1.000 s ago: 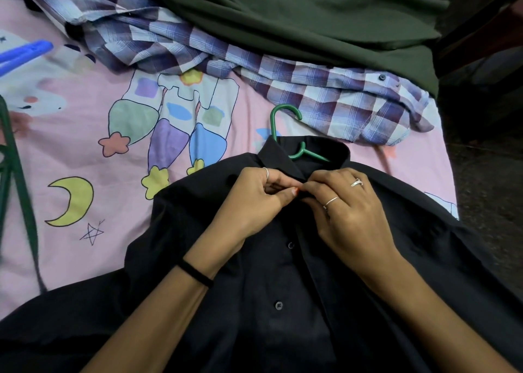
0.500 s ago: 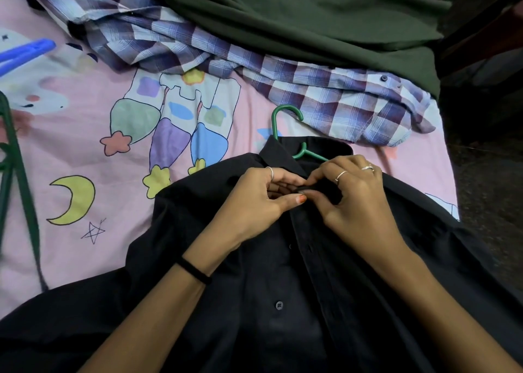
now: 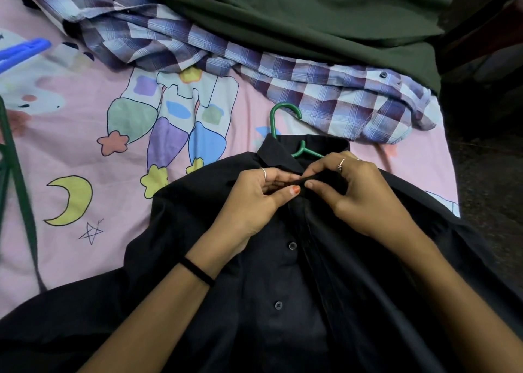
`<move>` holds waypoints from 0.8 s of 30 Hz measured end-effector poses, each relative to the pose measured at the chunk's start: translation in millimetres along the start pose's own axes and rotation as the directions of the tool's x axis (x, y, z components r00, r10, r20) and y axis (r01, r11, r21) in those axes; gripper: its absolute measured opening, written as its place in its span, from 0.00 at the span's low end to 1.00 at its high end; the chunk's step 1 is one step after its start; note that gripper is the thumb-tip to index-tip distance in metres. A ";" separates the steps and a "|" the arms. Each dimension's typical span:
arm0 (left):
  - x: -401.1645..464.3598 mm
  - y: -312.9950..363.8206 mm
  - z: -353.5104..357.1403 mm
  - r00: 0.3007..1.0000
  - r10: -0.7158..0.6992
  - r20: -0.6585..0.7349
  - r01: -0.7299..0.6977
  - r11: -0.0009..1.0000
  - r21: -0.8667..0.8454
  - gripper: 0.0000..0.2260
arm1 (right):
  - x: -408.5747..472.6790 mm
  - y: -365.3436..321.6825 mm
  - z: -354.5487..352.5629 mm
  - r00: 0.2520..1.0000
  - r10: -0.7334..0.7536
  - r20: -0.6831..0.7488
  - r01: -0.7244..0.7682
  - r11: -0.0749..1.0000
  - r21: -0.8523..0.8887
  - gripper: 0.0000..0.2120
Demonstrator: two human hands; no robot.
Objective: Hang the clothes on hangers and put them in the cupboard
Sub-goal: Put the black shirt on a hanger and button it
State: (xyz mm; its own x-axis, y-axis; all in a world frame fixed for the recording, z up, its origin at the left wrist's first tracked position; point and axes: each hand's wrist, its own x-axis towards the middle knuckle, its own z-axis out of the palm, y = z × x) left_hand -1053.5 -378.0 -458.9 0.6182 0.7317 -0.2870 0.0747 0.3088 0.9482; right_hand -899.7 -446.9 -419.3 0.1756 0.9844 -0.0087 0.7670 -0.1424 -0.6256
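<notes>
Three garments on the bed: one black shirt nearest the camera, one checked shirt crumpled beyond it, one dark green garment spread at the far edge, overlapping the checked one.

Hangers, three seen: one green hanger inside the black shirt, its hook poking out past the collar onto the sheet; one dark green hanger at the left edge, partly out of frame; one blue hanger at upper left, only an end visible.

The black shirt lay face up on the pink sheet, collar pointing away, front placket running toward the camera. Two buttons showed on the placket below the hands.

Left hand and right hand met at the top of the placket, just under the collar. Each pinched the black cloth between thumb and forefinger, fingers curled, thumbs almost touching. Whether a button sat between them could not be told.

Rings: one on the left hand, two visible on the right. One black band on the left wrist.

Sheet printed with a yellow moon, stars and cartoon shapes. No readable writing or labels anywhere.
</notes>
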 end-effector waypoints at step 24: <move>-5.1 -14.4 9.9 0.990 -0.123 -0.067 0.128 0.989 0.070 0.08 | -10.0 7.0 24.8 0.984 -0.147 -0.099 0.123 0.968 -0.217 0.11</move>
State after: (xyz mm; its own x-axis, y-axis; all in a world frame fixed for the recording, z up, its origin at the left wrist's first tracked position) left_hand -1050.0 -392.2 -469.8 0.5501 0.7273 -0.4104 0.2077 0.3568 0.9108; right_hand -911.4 -455.1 -443.0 0.1210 0.9796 0.1607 0.8984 -0.0392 -0.4374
